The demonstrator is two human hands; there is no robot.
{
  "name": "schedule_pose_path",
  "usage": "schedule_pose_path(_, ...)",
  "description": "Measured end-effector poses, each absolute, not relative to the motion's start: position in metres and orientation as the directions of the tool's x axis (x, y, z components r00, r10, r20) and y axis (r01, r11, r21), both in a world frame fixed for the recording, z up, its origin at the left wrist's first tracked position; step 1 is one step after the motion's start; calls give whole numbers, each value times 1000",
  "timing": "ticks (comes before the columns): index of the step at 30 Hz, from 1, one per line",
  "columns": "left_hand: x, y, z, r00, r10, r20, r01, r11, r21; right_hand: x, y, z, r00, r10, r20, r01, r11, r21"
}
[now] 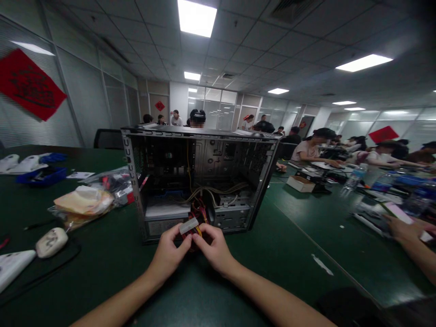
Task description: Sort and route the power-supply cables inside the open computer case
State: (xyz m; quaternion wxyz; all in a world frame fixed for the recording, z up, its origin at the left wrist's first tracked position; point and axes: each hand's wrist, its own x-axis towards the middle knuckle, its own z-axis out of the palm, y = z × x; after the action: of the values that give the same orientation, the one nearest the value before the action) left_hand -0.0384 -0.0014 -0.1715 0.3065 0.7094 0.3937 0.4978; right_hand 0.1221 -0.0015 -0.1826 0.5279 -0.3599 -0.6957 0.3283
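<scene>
An open computer case [200,133] stands upright on the green table, its open side facing me. Inside it, a power supply [166,227] sits at the lower left, and a bundle of red, yellow and black cables [200,211] comes out beside it. In front of the case, my left hand [172,247] pinches a wide, pale power connector [188,225] between thumb and fingers. My right hand [214,250] grips the coloured wires just below that connector. Both thumbs nearly meet. The wires' lower ends are partly hidden behind my fingers.
Left of the case lie plastic bags of parts [83,202], a blue tray [42,177], a white mouse-like item [52,242] and a white power strip [15,268]. To the right are a small box [300,184], water bottles [354,179] and another person's hand [405,231]. Several people sit farther back.
</scene>
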Motion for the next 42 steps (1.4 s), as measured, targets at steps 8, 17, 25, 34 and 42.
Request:
schedule_pose_path(8,-40,-2,-177,161,869,468,268,-495,826,123,-5,-181,-277,683,676,221,729,-647)
schedule_pose_path(17,-40,-6,-173,211,873,439,165,-474,865,124,-3,-181,-234,735,637,175,676,-716)
schedule_pose_path(25,-38,-5,-171,239,886,398,130,-435,891,124,0,-182,-227,755,615,151,651,-744)
schedule_pose_path(34,-38,-1,-179,227,882,412,146,-449,882,125,1,-183,-241,736,633,177,674,-717)
schedule_pose_path(42,-39,-6,-172,205,879,432,203,-470,859,126,-1,-183,-317,649,692,264,761,-593)
